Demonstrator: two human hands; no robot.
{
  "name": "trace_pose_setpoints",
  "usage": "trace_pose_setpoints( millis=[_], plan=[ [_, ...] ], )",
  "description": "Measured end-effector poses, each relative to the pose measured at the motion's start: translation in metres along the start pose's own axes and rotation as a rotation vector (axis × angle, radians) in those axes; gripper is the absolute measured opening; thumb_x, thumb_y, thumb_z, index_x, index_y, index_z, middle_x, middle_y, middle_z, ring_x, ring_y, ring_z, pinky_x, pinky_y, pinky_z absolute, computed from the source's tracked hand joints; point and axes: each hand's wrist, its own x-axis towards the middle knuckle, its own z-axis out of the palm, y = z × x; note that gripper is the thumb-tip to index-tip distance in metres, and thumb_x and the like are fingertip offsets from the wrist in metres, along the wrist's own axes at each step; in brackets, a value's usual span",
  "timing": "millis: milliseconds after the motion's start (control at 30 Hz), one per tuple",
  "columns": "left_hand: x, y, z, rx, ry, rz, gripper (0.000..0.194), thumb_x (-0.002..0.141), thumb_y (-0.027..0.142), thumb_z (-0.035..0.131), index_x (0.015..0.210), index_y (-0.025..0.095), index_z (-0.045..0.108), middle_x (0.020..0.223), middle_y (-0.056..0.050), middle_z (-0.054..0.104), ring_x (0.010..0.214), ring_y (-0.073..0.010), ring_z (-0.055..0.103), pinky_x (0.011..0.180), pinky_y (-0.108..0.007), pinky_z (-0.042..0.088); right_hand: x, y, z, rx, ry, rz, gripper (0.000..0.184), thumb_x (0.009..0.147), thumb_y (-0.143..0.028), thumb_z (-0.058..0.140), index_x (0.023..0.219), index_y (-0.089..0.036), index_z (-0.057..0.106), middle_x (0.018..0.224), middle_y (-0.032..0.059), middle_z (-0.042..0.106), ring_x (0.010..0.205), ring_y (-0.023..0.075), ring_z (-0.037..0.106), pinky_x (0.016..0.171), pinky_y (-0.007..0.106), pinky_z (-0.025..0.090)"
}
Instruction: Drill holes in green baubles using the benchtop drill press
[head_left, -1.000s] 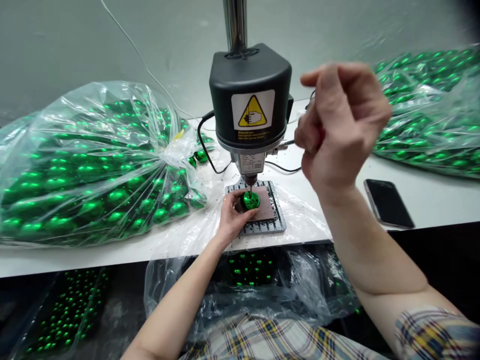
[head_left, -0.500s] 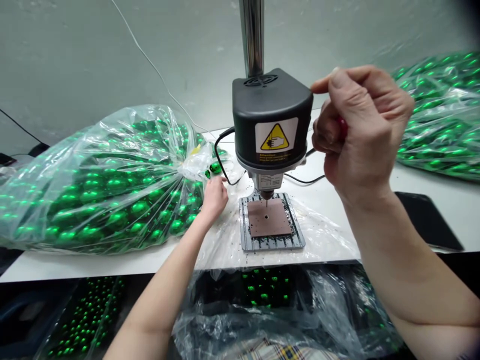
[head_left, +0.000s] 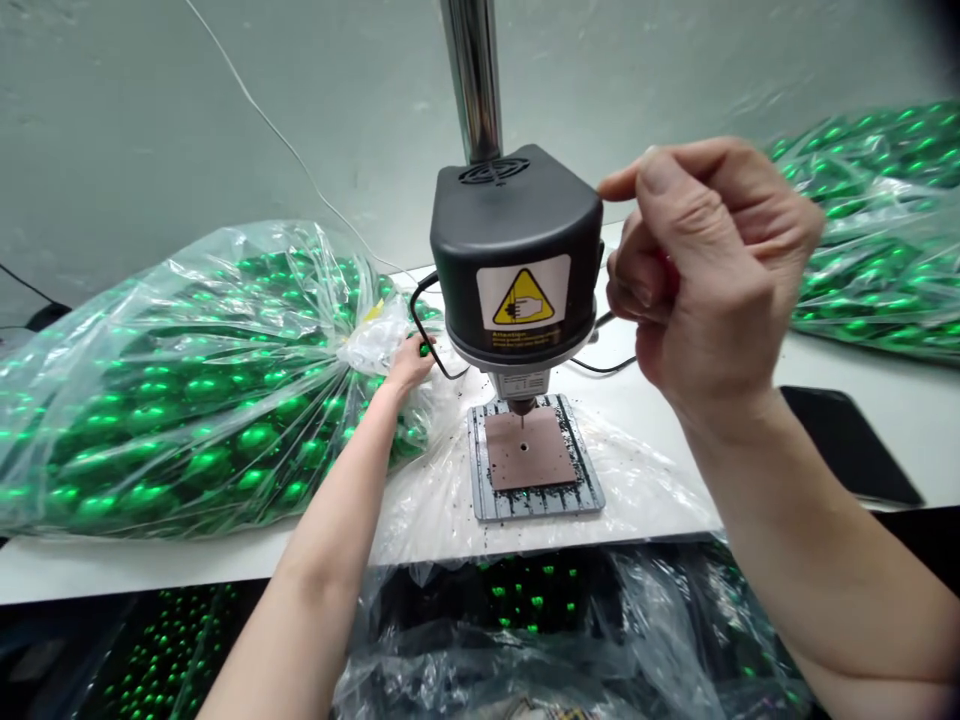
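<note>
My right hand (head_left: 720, 270) is closed around a red knob (head_left: 670, 275) beside the black drill press head (head_left: 517, 245); its index finger reaches to the housing. Most of the knob is hidden by the fingers. My left hand (head_left: 411, 364) is behind the press's cable, by the gathered mouth of a clear bag of shiny green balls (head_left: 187, 400). A green ball (head_left: 425, 350) shows at its fingertips, partly covered. Under the thin drill bit (head_left: 523, 420) lies a brown square board (head_left: 529, 465) with a hole, on the grey slotted base (head_left: 540, 507).
Dark shavings lie over the board and base. Another bag of green balls (head_left: 885, 270) stands at the right, with a black flat device (head_left: 847, 440) before it. Below the table edge, clear plastic (head_left: 487, 660) holds more green balls. A chrome column (head_left: 472, 80) rises behind the head.
My left hand has reached farther forward to the green balls by the bag's mouth. My right hand keeps its grip on the knob. The view has shifted slightly.
</note>
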Motion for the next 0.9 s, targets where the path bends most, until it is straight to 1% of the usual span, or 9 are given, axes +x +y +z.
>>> trace_pose_setpoints(
  millis=[100, 200, 267, 367, 467, 533, 667, 767, 900],
  plan=[
    [-0.035, 0.010, -0.025, -0.133, -0.009, -0.079, 0.026, 0.077, 0.028, 0.069, 0.100, 0.018, 0.068, 0.090, -0.004, 0.068, 0.083, -0.0192, 0.063, 0.085, -0.035, 0.056, 0.000, 0.001, 0.000, -0.019, 0.011, 0.002, 0.012, 0.085, -0.025, 0.076, 0.074, -0.021, 0.077, 0.049, -0.0058, 0.052, 0.035, 0.0032, 0.037, 0.031, 0.022, 0.021],
    [-0.085, 0.028, -0.044, -0.547, -0.022, -0.223, 0.035, 0.083, 0.038, 0.070, 0.113, 0.023, 0.063, 0.101, -0.003, 0.068, 0.083, -0.0157, 0.066, 0.078, -0.031, 0.058, 0.001, 0.003, 0.000, -0.007, 0.021, -0.010, 0.014, 0.079, -0.035, 0.083, 0.073, -0.024, 0.079, 0.045, -0.0064, 0.047, 0.033, 0.0039, 0.035, 0.030, 0.023, 0.017],
    [-0.116, 0.042, -0.047, -0.780, -0.059, -0.314, 0.036, 0.085, 0.042, 0.073, 0.115, 0.025, 0.061, 0.110, -0.005, 0.069, 0.089, -0.0171, 0.069, 0.079, -0.032, 0.060, 0.001, 0.004, 0.002, 0.012, 0.043, -0.021, 0.019, 0.074, -0.040, 0.087, 0.070, -0.023, 0.079, 0.042, -0.0062, 0.043, 0.032, 0.0049, 0.034, 0.028, 0.024, 0.015],
    [-0.149, 0.059, -0.038, -0.980, -0.131, -0.462, 0.034, 0.089, 0.039, 0.073, 0.115, 0.023, 0.060, 0.113, -0.009, 0.071, 0.099, -0.0220, 0.073, 0.082, -0.033, 0.061, 0.001, 0.004, 0.005, 0.042, 0.089, -0.036, 0.023, 0.068, -0.041, 0.090, 0.066, -0.022, 0.078, 0.040, -0.0056, 0.042, 0.030, 0.0047, 0.030, 0.027, 0.025, 0.011],
    [-0.164, 0.066, -0.022, -1.121, -0.148, -0.609, 0.028, 0.093, 0.035, 0.069, 0.114, 0.018, 0.062, 0.113, -0.012, 0.072, 0.107, -0.0259, 0.072, 0.089, -0.038, 0.062, 0.002, 0.004, 0.006, 0.049, 0.080, -0.035, 0.026, 0.067, -0.043, 0.090, 0.065, -0.021, 0.077, 0.040, -0.0062, 0.041, 0.029, 0.0040, 0.027, 0.027, 0.025, 0.011],
    [-0.169, 0.066, -0.011, -1.175, -0.134, -0.668, 0.025, 0.095, 0.034, 0.067, 0.113, 0.016, 0.063, 0.110, -0.011, 0.073, 0.105, -0.0246, 0.073, 0.091, -0.039, 0.062, 0.002, 0.005, 0.004, 0.015, 0.044, -0.029, 0.029, 0.071, -0.048, 0.087, 0.067, -0.022, 0.074, 0.042, -0.0067, 0.040, 0.030, 0.0040, 0.027, 0.029, 0.024, 0.013],
    [-0.176, 0.060, 0.008, -1.185, -0.217, -0.731, 0.038, 0.093, 0.046, 0.068, 0.115, 0.015, 0.064, 0.106, -0.012, 0.074, 0.082, -0.0175, 0.072, 0.073, -0.029, 0.061, 0.002, 0.005, 0.000, -0.093, 0.013, 0.016, 0.031, 0.081, -0.053, 0.077, 0.070, -0.025, 0.069, 0.044, -0.0063, 0.040, 0.033, 0.0066, 0.026, 0.031, 0.026, 0.018],
    [-0.180, 0.058, 0.015, -1.213, -0.256, -0.755, 0.044, 0.093, 0.052, 0.066, 0.113, 0.013, 0.065, 0.106, -0.015, 0.074, 0.073, -0.0141, 0.068, 0.067, -0.026, 0.058, 0.001, 0.004, -0.002, -0.155, 0.012, 0.054, 0.021, 0.085, -0.046, 0.072, 0.073, -0.028, 0.069, 0.046, -0.0054, 0.039, 0.036, 0.0102, 0.029, 0.032, 0.029, 0.023],
    [-0.181, 0.061, 0.016, -1.243, -0.210, -0.791, 0.031, 0.099, 0.039, 0.059, 0.116, 0.014, 0.062, 0.107, -0.014, 0.074, 0.086, -0.0178, 0.072, 0.075, -0.028, 0.061, 0.001, 0.004, -0.003, -0.156, 0.011, 0.037, 0.019, 0.085, -0.044, 0.070, 0.073, -0.029, 0.069, 0.047, -0.0050, 0.036, 0.037, 0.0127, 0.031, 0.034, 0.031, 0.023]
  ],
)
